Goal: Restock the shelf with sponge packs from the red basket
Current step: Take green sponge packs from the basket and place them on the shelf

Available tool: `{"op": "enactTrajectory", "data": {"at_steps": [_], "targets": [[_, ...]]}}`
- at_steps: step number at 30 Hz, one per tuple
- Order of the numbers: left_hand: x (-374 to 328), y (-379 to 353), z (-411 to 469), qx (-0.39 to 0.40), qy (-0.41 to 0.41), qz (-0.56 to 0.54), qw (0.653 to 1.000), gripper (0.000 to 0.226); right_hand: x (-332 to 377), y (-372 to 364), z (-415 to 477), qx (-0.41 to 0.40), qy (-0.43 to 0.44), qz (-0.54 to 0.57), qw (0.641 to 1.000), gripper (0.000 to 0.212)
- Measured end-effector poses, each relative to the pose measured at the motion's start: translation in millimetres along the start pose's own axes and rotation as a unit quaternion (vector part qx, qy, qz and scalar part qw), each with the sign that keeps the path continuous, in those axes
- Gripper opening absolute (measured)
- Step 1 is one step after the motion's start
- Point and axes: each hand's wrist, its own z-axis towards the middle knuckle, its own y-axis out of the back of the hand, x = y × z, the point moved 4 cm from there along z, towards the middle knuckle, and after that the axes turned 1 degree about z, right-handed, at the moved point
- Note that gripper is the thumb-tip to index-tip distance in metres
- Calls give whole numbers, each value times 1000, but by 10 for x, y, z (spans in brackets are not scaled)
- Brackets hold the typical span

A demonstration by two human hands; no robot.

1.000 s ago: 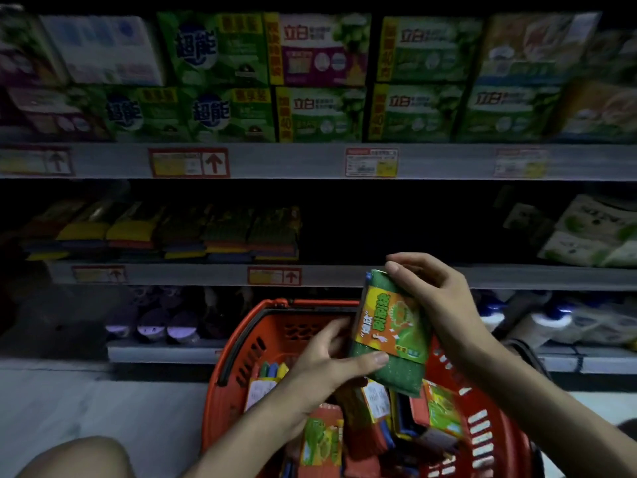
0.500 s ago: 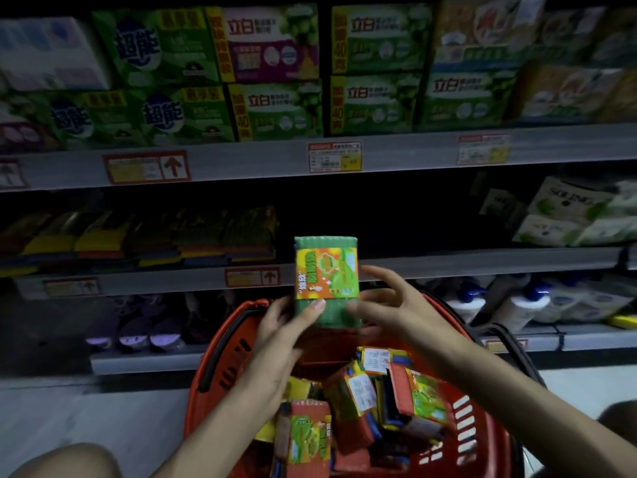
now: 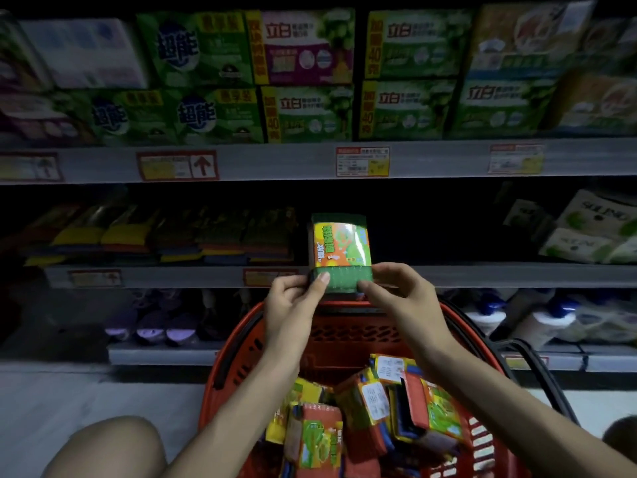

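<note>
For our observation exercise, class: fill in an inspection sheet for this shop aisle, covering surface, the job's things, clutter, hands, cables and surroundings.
Surface: middle shelf, dark gap right of its shelved packs.
Job's things: sponge pack held upright at the shelf edge; red basket below holds spare packs.
Clutter: nothing seen.
Hands: left hand and right hand pinch the pack's lower end.
Cables: nothing seen.
Surroundings: green boxes on the shelf above; white bags at right; bottles lowest.
</note>
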Motion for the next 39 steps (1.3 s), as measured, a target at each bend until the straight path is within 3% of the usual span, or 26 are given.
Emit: {"op": "enactTrajectory", "data": {"at_steps": [5, 10, 20, 30, 39], "targets": [[-46, -37, 191, -56, -41, 1, 998, 33, -28, -168, 119, -7, 21, 29, 999, 20], [-28, -16, 414, -94, -33, -11, 995, 36, -81, -369, 160, 28, 35, 48, 998, 47], [15, -15, 588, -153, -32, -50, 987, 13, -177, -494, 297, 36, 33, 10, 999, 69], [58, -126, 575, -151, -48, 18, 987, 33, -109, -579, 397, 61, 32, 7, 998, 82], [92, -209, 566, -137, -60, 61, 987, 50, -95, -550, 462, 55, 4, 14, 998, 79]]}}
